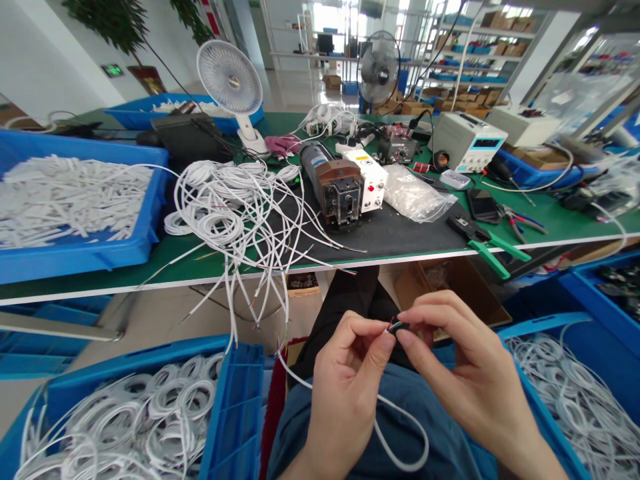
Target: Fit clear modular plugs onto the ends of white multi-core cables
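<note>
Above my lap, my left hand (345, 383) pinches the end of a white cable (425, 441) between thumb and forefinger. Thin coloured wires, one of them red, stick out of that end. A small black piece (399, 326), perhaps a connector, is pinched by the fingertips of my right hand (463, 360) right at the wires. Fingers partly cover it, so I cannot tell whether the wires are inside it. The cable loops down below my hands. On the bench ahead lies a tangled heap of white cables (220, 200), their stripped ends hanging over the edge.
A brown-and-black machine (345, 190) stands mid-bench, with a clear plastic bag (415, 193) beside it. Green-handled crimping pliers (483, 243) overhang the front edge. Blue bins of coiled cable flank me, left (243, 413) and right (545, 323). A blue tray (150, 200) holds white tubes.
</note>
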Demonstrator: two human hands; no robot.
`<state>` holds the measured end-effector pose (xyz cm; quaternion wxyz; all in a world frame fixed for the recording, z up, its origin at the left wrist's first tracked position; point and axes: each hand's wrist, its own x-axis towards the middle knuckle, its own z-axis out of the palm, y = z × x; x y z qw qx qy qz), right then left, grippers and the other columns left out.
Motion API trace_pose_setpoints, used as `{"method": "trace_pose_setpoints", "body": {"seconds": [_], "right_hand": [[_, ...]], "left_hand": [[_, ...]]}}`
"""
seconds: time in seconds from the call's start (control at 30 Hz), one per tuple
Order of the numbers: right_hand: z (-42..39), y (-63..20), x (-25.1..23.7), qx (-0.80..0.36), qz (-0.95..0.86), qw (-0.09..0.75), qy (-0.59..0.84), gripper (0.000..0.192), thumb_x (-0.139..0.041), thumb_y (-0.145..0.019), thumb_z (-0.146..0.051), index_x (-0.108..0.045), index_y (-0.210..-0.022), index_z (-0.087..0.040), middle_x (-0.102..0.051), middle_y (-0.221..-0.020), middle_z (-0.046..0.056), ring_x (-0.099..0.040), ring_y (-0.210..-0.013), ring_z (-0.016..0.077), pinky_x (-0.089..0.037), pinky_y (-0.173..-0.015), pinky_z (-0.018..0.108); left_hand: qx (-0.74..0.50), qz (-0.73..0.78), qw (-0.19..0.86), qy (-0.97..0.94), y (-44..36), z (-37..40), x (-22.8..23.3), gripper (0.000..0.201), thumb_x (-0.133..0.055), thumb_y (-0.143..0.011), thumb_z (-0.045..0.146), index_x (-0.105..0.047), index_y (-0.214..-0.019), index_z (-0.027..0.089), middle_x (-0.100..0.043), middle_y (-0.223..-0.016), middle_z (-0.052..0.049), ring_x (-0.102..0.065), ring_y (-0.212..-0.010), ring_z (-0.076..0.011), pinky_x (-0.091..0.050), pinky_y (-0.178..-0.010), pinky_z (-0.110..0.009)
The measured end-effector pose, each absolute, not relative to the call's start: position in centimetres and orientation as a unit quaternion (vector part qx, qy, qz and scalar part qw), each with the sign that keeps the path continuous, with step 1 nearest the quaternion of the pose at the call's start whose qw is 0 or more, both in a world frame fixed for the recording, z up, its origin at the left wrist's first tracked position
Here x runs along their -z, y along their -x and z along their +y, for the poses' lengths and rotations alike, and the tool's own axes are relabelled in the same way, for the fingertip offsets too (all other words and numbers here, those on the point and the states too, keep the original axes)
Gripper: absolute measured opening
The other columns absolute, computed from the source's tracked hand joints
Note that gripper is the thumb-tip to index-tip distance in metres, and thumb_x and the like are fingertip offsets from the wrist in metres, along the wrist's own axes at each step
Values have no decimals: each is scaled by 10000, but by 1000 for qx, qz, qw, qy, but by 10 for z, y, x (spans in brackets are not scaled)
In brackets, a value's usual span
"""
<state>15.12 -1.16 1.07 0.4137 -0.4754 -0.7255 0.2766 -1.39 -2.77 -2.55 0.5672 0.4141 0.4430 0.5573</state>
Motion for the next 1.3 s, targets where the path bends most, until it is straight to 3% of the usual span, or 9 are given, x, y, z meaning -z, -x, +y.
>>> {"method": "trace_pose_setpoints", "body": {"seconds": [0.23, 0.57, 0.93, 1.13, 1.3], "right_hand": [[-7, -149, -12, -259, -734, 410, 476, 174, -715, -1040, -168, -707, -1149, -304, -622, -1135, 10, -622, -833, 137, -526, -720, 310], [-1, -153, -11, -448, -639, 423, 460, 12, -750, -1044, -281, -750, -1032, -279, -684, -1026, 12, -657, -945, 179, -536, -791, 281], [7, -158, -7, -584, -540, 414, 441, 74, -829, -989, -329, -801, -1003, -262, -702, -961, -13, -643, -865, 128, -528, -759, 200], [12, -155, -8, -586, -545, 399, 448, 122, -807, -1003, -355, -776, -1017, -237, -700, -912, -13, -627, -807, 136, -514, -712, 227], [4, -148, -6, -443, -608, 458, 474, 89, -773, -1019, -295, -736, -1098, -277, -705, -1021, 12, -668, -920, 182, -553, -794, 282]], "left_hand": [[-553, 463, 529, -447, 15, -30, 29, 95, -723, -1061, 315, -753, -1021, 234, -626, -932, 4, -608, -842, -137, -480, -751, -235], [-558, 446, 561, -419, 15, -29, 28, 118, -737, -1052, 319, -745, -1001, 213, -630, -900, -2, -587, -815, -140, -466, -730, -244], [-557, 411, 605, -395, 15, -28, 29, 118, -753, -1047, 328, -735, -1004, 220, -602, -863, 21, -517, -746, -112, -420, -672, -225], [-558, 407, 596, -410, 15, -26, 29, 110, -762, -1037, 293, -753, -963, 212, -621, -887, 10, -548, -778, -119, -439, -711, -232], [-564, 421, 599, -383, 15, -25, 32, 136, -777, -1025, 316, -748, -976, 192, -614, -850, 6, -499, -727, -116, -409, -658, -236]]}}
